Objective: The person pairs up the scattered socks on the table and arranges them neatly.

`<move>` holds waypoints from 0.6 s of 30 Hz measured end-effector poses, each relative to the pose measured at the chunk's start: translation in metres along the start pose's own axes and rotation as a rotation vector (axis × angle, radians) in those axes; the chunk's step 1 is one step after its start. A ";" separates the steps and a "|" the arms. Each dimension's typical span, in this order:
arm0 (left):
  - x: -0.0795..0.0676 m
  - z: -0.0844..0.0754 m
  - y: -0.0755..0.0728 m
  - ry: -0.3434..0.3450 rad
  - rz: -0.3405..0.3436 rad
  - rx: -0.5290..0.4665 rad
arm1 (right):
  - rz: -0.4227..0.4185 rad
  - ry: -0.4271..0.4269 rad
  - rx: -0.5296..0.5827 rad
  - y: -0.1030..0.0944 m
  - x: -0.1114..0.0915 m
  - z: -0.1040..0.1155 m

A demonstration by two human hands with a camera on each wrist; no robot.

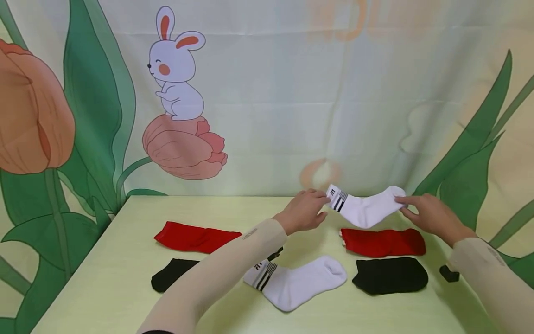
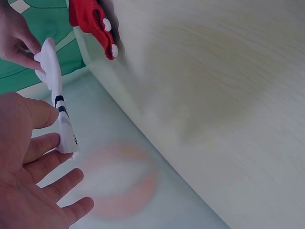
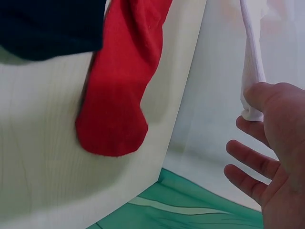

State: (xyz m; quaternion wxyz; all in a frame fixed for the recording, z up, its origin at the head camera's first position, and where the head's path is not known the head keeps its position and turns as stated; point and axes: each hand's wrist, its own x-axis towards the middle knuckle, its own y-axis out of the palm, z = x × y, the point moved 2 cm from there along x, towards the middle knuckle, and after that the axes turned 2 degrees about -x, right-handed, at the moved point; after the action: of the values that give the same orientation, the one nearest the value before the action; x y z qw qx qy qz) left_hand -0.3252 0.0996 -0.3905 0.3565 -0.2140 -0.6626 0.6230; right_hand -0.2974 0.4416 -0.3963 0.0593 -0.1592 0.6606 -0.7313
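A white sock (image 1: 367, 209) with dark stripes at its cuff hangs between both hands above the far right of the table. My left hand (image 1: 303, 211) pinches the striped cuff between thumb and fingers, which the left wrist view shows closely. At the toe end, my right hand (image 1: 435, 215) pinches the fabric with thumb and index finger, its other fingers spread apart. Below the held sock lies a red sock (image 1: 385, 242), with a black sock (image 1: 392, 275) nearer the front. Another white striped sock (image 1: 304, 283) rests flat at the middle front.
On the left half lie a second red sock (image 1: 193, 236) and a second black sock (image 1: 173, 273), both partly hidden by the left sleeve (image 1: 225, 273). A printed curtain (image 1: 267, 102) stands along the back edge of the pale table (image 1: 121, 278).
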 end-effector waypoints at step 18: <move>-0.036 0.021 -0.007 0.018 -0.090 -0.064 | -0.047 -0.103 -0.043 -0.005 -0.001 0.038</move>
State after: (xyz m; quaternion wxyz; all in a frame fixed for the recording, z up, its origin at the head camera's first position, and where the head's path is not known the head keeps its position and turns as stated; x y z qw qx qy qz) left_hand -0.3162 0.0582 -0.3904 0.3831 -0.2010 -0.6877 0.5830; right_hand -0.2838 0.4068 -0.3887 0.0726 -0.2130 0.6684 -0.7089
